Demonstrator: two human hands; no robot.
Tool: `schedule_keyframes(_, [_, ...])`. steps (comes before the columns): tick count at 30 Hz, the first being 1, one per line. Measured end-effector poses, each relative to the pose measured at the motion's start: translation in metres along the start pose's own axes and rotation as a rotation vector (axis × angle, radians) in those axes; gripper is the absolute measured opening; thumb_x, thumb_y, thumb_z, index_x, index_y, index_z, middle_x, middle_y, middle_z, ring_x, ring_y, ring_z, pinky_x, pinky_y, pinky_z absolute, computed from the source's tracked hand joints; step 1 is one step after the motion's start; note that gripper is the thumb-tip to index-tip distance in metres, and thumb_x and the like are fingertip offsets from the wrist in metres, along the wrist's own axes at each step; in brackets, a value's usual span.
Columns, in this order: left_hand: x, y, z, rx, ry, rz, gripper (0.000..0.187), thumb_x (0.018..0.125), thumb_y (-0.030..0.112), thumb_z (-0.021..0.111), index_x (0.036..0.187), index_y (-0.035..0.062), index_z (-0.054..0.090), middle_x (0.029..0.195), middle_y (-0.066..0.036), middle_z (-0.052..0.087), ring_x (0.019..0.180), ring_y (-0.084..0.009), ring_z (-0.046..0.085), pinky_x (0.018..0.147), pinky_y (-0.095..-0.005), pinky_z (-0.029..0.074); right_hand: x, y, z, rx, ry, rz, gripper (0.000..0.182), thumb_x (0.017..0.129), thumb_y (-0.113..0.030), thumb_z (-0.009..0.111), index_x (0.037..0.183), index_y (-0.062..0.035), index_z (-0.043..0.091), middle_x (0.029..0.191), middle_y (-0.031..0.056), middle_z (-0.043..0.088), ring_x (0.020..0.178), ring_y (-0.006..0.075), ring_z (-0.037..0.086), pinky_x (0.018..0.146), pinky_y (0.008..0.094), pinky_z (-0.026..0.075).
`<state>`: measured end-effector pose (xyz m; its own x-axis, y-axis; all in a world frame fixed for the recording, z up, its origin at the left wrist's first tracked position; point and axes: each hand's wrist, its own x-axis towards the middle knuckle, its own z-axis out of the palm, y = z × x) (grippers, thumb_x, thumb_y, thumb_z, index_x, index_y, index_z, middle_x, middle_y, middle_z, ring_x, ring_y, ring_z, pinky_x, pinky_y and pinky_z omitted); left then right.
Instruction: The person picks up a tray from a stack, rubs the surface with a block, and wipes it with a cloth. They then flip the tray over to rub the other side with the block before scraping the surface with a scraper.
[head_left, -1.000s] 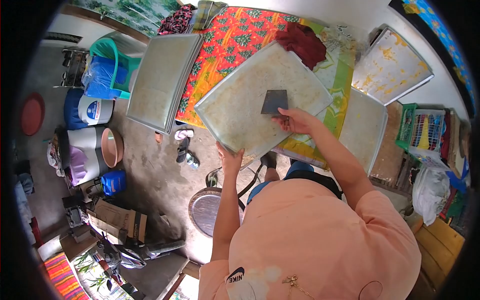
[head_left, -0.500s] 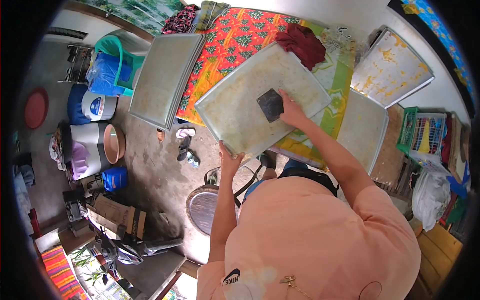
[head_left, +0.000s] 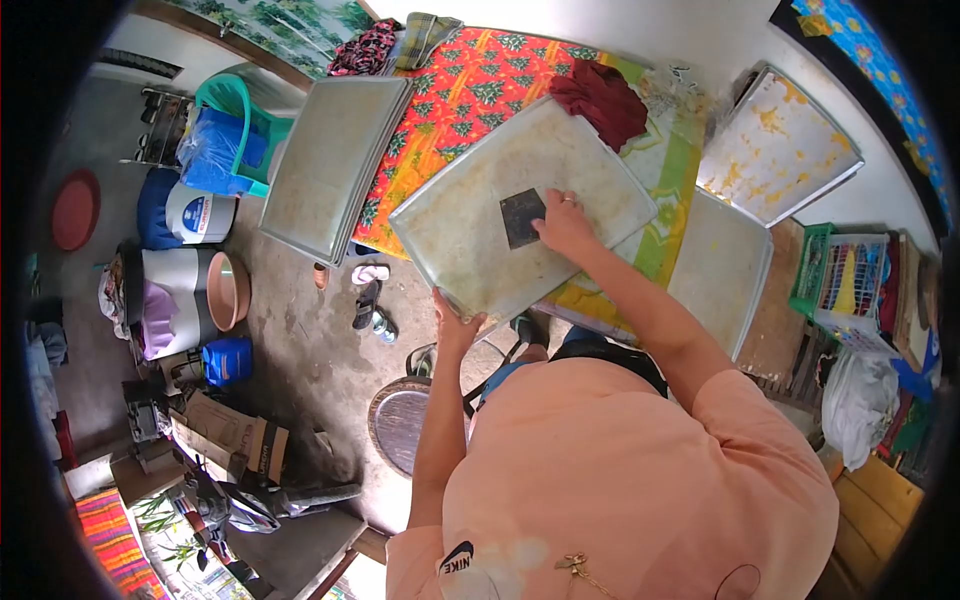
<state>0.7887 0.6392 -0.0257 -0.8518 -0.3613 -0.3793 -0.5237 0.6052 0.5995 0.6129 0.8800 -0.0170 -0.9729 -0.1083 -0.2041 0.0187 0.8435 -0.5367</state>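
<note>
A large metal baking tray (head_left: 460, 210) lies at an angle across the near side of a cloth-covered table. My left hand (head_left: 455, 325) is closed on its near left corner, thumb along the rim. On the tray rests a dark, flat, square piece (head_left: 520, 220); whether it is a scraper or a stiff sheet, I cannot make out. My right hand (head_left: 568, 225) is at the right edge of this piece, thumb on it and fingers bent beside it. A crumpled maroon cloth (head_left: 600, 100) sits at the tray's far edge.
More trays (head_left: 330, 160) are stacked to the left of the table (head_left: 490, 70). A tray with yellow residue (head_left: 780, 145) leans at the right, near a plastic basket (head_left: 850, 275). A round stool (head_left: 400, 425) stands close by, and slippers (head_left: 368, 300) lie on the floor.
The dark square piece has shifted a little left on the tray and turned slightly, with my right hand moving along. My left hand keeps its hold on the tray.
</note>
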Motion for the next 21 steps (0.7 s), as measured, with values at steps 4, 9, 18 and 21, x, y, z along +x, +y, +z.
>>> schedule_keyframes(4, [0.001, 0.001, -0.001, -0.019, -0.008, 0.046, 0.123, 0.065, 0.020, 0.084, 0.150, 0.0068, -0.003, 0.144, -0.036, 0.029, 0.132, -0.0475, 0.035, 0.109, -0.0481, 0.033, -0.006, -0.034, 0.005, -0.084, -0.012, 0.040, 0.101, 0.069, -0.037, 0.083, 0.145, -0.0081, 0.023, 0.137, 0.0274, 0.038, 0.116, 0.0459, 0.048, 0.093, 0.0488, 0.047])
schedule_keyframes(9, [0.000, 0.003, -0.003, -0.052, -0.026, 0.046, 0.123, 0.065, 0.019, 0.085, 0.150, 0.0056, -0.003, 0.144, -0.035, 0.028, 0.133, -0.0474, 0.033, 0.109, -0.0481, 0.033, -0.011, -0.063, -0.015, -0.122, -0.154, 0.177, 0.113, 0.065, -0.037, 0.086, 0.150, -0.0123, 0.015, 0.138, 0.0238, 0.041, 0.119, 0.0434, 0.047, 0.093, 0.0477, 0.047])
schedule_keyframes(18, [0.001, -0.002, 0.000, -0.046, -0.018, 0.060, 0.123, 0.066, 0.021, 0.084, 0.150, 0.0074, -0.005, 0.143, -0.037, 0.029, 0.131, -0.0479, 0.036, 0.109, -0.0476, 0.034, -0.009, -0.026, -0.009, -0.108, -0.047, -0.064, 0.108, 0.068, -0.024, 0.084, 0.151, -0.0298, 0.015, 0.118, 0.0205, 0.054, 0.110, 0.0395, 0.049, 0.095, 0.0476, 0.043])
schedule_keyframes(21, [0.002, -0.005, 0.000, -0.071, -0.032, 0.047, 0.123, 0.067, 0.021, 0.084, 0.150, 0.0071, -0.006, 0.143, -0.037, 0.029, 0.132, -0.0470, 0.036, 0.109, -0.0466, 0.034, -0.007, -0.006, -0.009, -0.180, -0.028, -0.205, 0.101, 0.071, -0.021, 0.081, 0.149, -0.0365, 0.018, 0.118, 0.0212, 0.052, 0.109, 0.0390, 0.048, 0.094, 0.0516, 0.041])
